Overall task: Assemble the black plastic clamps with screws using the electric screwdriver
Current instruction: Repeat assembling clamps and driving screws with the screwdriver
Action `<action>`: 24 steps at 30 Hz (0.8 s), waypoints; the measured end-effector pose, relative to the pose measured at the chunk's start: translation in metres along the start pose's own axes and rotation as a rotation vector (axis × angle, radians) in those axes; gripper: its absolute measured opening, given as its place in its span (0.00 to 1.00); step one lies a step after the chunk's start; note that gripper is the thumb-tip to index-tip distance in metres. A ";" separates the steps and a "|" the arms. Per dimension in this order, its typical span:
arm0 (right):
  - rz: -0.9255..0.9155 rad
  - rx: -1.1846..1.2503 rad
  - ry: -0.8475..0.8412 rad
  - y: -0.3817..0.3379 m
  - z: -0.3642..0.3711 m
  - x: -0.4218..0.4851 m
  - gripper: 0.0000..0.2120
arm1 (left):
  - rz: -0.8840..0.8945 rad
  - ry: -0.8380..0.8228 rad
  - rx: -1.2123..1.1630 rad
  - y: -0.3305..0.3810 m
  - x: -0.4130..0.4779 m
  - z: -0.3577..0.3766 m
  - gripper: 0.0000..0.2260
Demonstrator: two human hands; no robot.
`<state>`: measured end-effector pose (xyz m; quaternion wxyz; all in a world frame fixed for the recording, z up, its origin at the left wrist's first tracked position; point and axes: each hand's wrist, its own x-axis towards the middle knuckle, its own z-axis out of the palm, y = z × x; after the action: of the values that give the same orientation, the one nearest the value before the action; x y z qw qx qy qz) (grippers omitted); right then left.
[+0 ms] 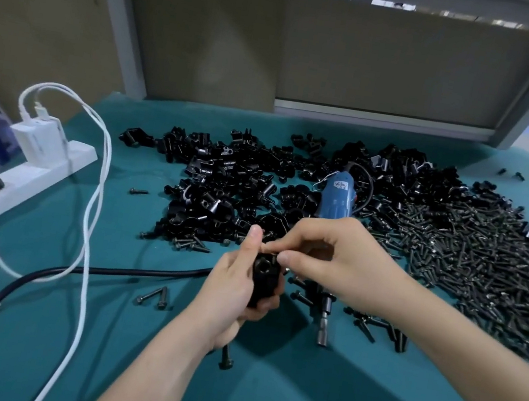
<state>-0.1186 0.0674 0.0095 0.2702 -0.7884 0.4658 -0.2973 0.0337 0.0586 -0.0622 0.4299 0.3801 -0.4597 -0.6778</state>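
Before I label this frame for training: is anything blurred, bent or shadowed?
Head view: wide-angle tilts the post outward; the far right edge smears; left hand and right hand cast soft shadows on the cloth; clamps and screws look fairly sharp; no harsh glare.

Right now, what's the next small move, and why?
Probably seat a screw in the hole on the black clamp. The left hand grips the clamp hole-up, and the right hand pinches at its top; any screw there is hidden. The electric screwdriver runs under the right hand, so driving likely comes after.
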 end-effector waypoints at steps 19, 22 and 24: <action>0.815 0.269 0.308 0.092 -0.014 0.040 0.20 | -0.006 0.235 -0.181 0.005 0.003 0.003 0.18; 0.770 0.779 0.427 0.086 -0.020 0.033 0.19 | -0.016 0.249 -0.228 0.006 0.002 0.002 0.17; 0.609 1.134 0.503 0.074 -0.033 0.032 0.25 | -0.016 0.241 -0.251 0.007 0.002 0.003 0.18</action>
<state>-0.1724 0.0027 -0.0127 0.5960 -0.2664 0.4875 -0.5798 0.0323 0.0561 -0.0553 0.5206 0.4055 -0.3138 -0.6827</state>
